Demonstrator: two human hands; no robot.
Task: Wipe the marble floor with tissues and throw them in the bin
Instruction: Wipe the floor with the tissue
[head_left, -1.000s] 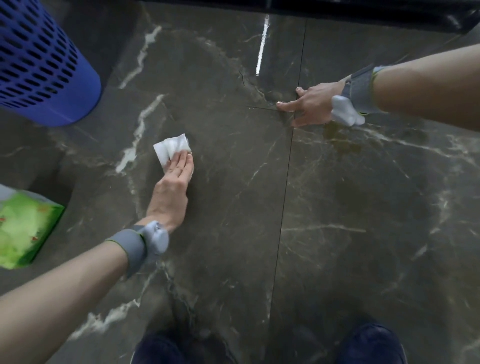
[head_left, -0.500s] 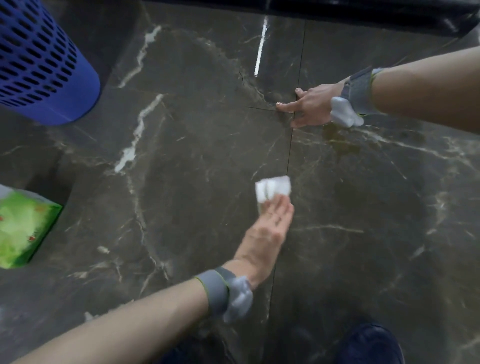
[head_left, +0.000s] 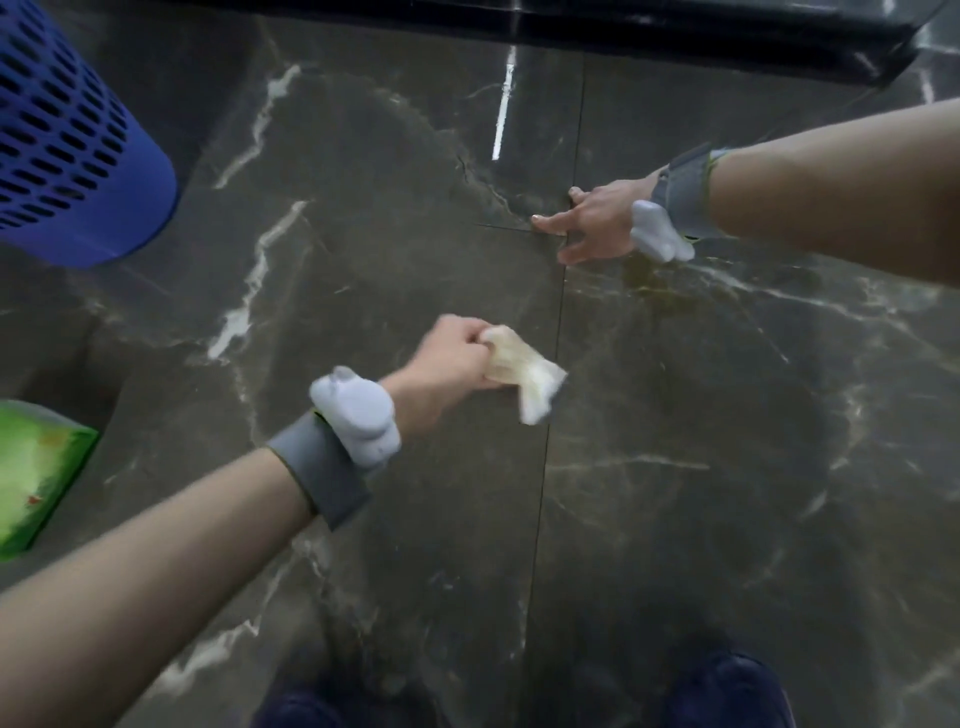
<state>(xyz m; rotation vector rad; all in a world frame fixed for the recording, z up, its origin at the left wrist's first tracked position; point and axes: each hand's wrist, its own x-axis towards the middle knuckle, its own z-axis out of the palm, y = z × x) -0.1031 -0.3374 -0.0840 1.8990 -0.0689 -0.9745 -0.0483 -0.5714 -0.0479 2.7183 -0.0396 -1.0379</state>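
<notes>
Above marble floor (head_left: 675, 519), left hand (head_left: 452, 358) grips crumpled tissue (head_left: 524, 374); right hand (head_left: 597, 221) splayed flat; bin (head_left: 78, 171) contents unseen.

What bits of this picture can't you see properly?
All in the head view:
- The blue bin is cut off by the top and left edges, so its inside is unseen.
- The tissue is blurred by motion and partly hidden in the grip of the left hand.
- The green pack is cut by the left edge and its print is unreadable.
- The shoes are cut by the bottom edge.
</notes>
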